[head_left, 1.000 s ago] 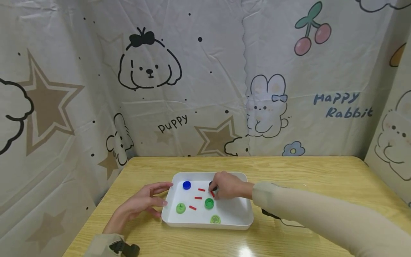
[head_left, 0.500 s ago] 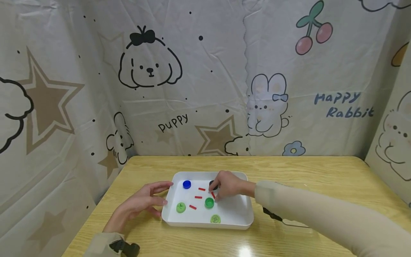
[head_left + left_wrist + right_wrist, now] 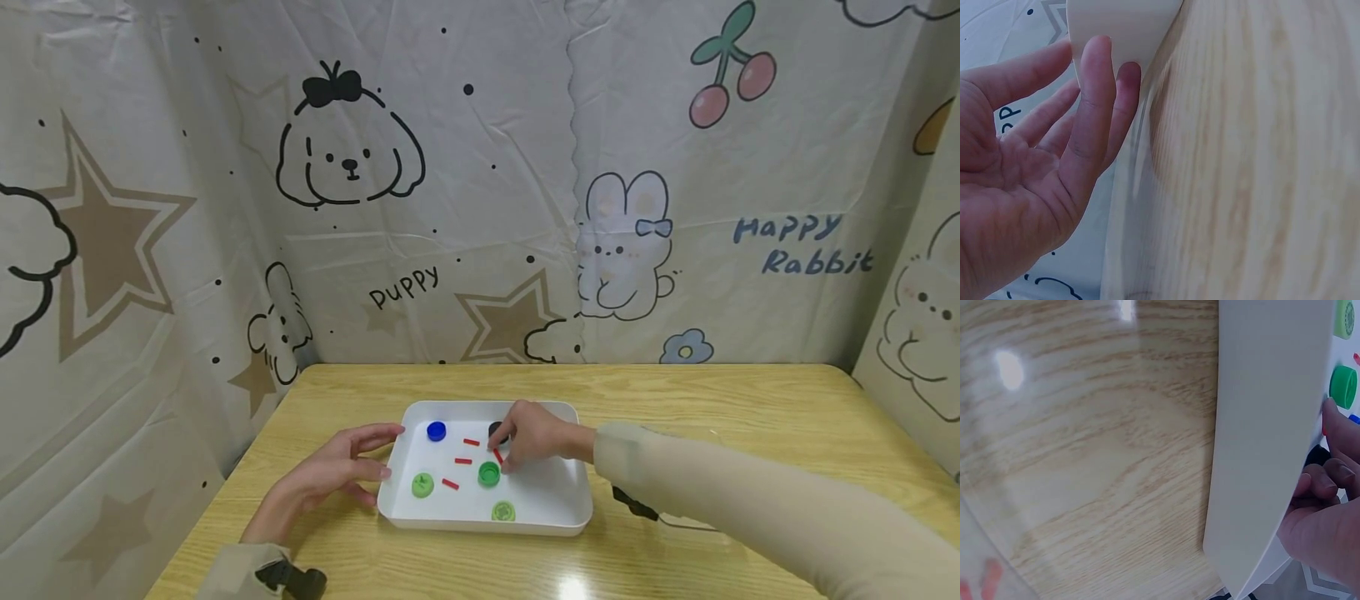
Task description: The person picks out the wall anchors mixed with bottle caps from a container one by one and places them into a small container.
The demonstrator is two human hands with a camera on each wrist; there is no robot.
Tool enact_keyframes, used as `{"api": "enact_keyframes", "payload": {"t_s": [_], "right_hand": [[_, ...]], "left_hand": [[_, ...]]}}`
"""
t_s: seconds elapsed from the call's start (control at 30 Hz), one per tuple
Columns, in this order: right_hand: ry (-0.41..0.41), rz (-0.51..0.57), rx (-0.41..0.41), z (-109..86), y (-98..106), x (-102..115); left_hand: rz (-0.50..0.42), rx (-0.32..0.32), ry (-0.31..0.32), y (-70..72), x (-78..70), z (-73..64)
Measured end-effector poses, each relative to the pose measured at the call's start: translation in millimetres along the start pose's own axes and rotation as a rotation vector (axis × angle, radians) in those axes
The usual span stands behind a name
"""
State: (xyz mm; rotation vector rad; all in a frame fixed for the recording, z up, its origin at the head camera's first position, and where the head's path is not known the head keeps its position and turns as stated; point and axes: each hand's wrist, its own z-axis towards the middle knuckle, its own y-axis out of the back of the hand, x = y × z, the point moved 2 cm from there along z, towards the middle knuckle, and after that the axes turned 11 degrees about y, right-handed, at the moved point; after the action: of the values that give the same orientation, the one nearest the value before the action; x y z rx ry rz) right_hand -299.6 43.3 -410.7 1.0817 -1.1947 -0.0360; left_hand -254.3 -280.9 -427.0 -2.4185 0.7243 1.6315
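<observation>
In the head view a white tray [image 3: 450, 523] holds short red sticks [image 3: 462, 461] and several round caps. My right hand [image 3: 534, 431] reaches into it from the right, a small red stick [image 3: 498, 456] pinched between thumb and index finger. Just behind these fingers sits a black cap [image 3: 497, 433], partly covered by the hand. A green cap [image 3: 489, 474] lies close by the thumb. At the tray's left side my left hand [image 3: 345, 462] has its fingers loosely spread; in the left wrist view the fingertips are right at the tray's outer wall [image 3: 1122, 25].
A blue cap [image 3: 437, 431] and two light-green round pieces, one at left [image 3: 422, 485] and one near the front wall [image 3: 503, 511], lie in the tray. Right of the tray, a clear container [image 3: 693, 527] lies partly under the right sleeve. The patterned curtain [image 3: 480, 208] hangs behind the table.
My right hand has shifted very slightly right, and the red stick between its fingers has turned a little. The left hand and the tray stay in place.
</observation>
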Motion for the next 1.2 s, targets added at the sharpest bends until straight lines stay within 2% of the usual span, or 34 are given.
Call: {"api": "enact_keyframes", "payload": {"t_s": [0.43, 0.83, 1.2], "right_hand": [[-0.016, 0.001, 0.003, -1.2, -1, -3], [0.012, -0.013, -0.001, -2.0, 1, -4], [0.046, 0.005, -0.007, -7.5, 12, -1]], "left_hand": [[-0.001, -0.004, 0.001, -1.9, -0.6, -0.5], [0.008, -0.022, 0.012, -1.9, -0.5, 0.2], [0.007, -0.035, 0.016, -1.5, 0.5, 1.2]]}}
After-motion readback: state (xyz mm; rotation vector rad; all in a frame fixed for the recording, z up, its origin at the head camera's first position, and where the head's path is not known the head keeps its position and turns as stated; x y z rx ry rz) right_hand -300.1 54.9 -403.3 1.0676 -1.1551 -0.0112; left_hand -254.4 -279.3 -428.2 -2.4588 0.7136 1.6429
